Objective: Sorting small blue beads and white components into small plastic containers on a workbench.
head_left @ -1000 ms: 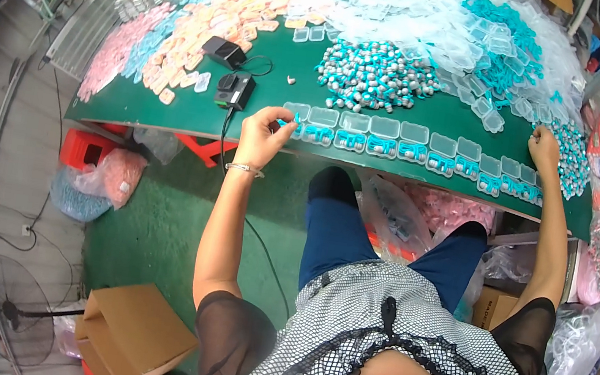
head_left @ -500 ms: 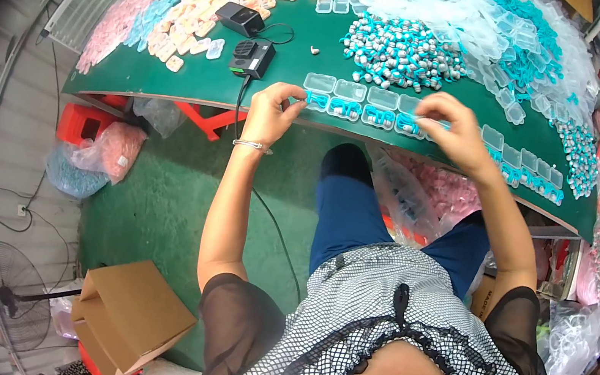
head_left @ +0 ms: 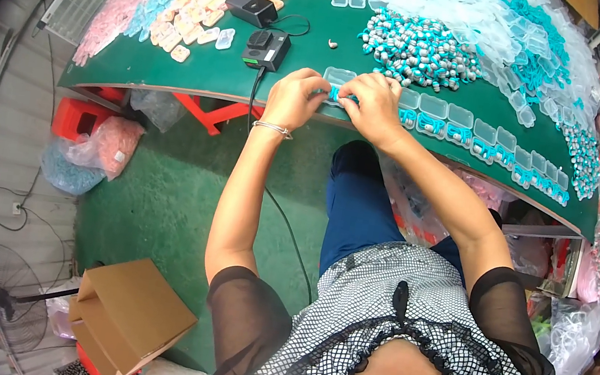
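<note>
Down at the near edge of the green table (head_left: 201, 74), both hands sit close together. The left hand (head_left: 295, 99) and the right hand (head_left: 374, 107) almost touch, and they pinch a small clear box (head_left: 334, 94) between them. The box has something teal inside. I cannot tell if the box lid is up or down, because the fingers hide it. Both hands are curled tight on the box. A thin bracelet (head_left: 271, 128) is on the left wrist.

The box is the left end of a long row of boxes (head_left: 491, 138). The row runs along the table edge to the right, and each box has teal bits in it.

Just behind the hands lies a big heap of teal and grey bits (head_left: 419, 51). Farther back is a pile of empty clear boxes (head_left: 463, 11). To the left are many pink and peach packs (head_left: 187, 10) spread flat on the table.

Near the left hand sit two black gadgets (head_left: 266, 48), one behind the other, and a black cord (head_left: 281, 215) hangs down from the table.

On the floor are a cardboard box (head_left: 133, 314), a fan (head_left: 5, 292) and a red stool (head_left: 79, 118).
</note>
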### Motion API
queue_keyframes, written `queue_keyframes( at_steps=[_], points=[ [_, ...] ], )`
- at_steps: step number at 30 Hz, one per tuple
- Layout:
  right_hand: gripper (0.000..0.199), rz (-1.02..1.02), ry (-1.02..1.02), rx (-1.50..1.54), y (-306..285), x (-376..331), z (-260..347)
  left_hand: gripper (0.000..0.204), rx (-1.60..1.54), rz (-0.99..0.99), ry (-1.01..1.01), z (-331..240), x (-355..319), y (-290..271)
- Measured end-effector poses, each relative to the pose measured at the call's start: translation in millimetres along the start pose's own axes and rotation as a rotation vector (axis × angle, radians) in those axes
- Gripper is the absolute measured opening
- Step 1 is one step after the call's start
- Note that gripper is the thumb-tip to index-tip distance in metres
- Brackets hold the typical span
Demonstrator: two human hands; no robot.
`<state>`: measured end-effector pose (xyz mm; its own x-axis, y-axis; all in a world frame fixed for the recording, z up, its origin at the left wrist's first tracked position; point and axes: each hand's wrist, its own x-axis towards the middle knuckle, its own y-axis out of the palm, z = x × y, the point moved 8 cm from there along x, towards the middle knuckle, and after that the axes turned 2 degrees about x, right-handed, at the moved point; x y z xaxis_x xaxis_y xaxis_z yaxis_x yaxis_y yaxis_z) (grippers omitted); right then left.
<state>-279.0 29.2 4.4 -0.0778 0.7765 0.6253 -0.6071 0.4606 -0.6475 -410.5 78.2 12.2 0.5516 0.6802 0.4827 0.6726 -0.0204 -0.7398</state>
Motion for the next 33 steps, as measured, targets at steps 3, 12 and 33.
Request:
queue_keyframes(
  at_steps=[3, 12, 33],
  points=[
    [0.008, -0.003, 0.01, -0.025, 6, 2, 1, 0.013, 0.026, 0.03, -0.041, 4, 0, 1],
    [0.002, 0.156, 0.036, -0.132, 10, 7, 5, 0.013, 0.084, 0.165, -0.088, 2, 1, 0],
    [0.016, 0.254, 0.044, -0.3, 14, 44, -29, 0.035, 0.078, 0.189, -0.154, 7, -5, 4]
  ],
)
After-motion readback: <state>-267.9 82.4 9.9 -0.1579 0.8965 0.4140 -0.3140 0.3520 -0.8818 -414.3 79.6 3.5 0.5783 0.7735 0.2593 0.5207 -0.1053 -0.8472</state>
